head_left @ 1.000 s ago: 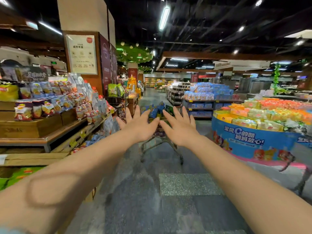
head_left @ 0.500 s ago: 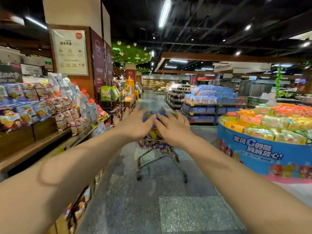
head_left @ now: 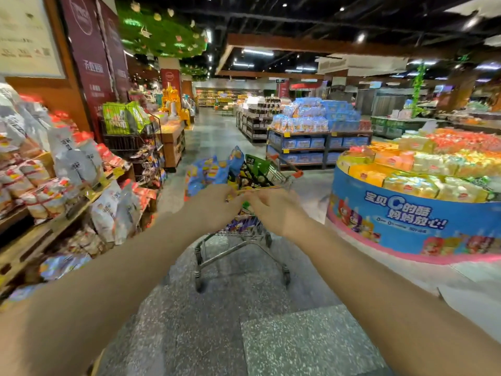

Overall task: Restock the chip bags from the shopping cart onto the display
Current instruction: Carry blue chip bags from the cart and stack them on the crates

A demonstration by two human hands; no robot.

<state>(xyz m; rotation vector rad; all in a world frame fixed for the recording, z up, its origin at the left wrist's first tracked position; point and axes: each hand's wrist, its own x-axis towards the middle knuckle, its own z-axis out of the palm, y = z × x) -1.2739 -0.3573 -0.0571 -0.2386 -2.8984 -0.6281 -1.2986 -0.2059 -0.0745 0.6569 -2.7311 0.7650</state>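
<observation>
- Blue chip bags and a green one stand heaped in the shopping cart, just beyond my fingers
- my left hand and right hand curl at its near rim; whether they grip, I cannot tell

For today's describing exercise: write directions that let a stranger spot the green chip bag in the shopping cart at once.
Start at the round blue display on the right, then look left to the shopping cart in mid-aisle. Among the bags heaped in it, the green chip bag stands at the back right, the only green one beside the blue chip bags.
</observation>
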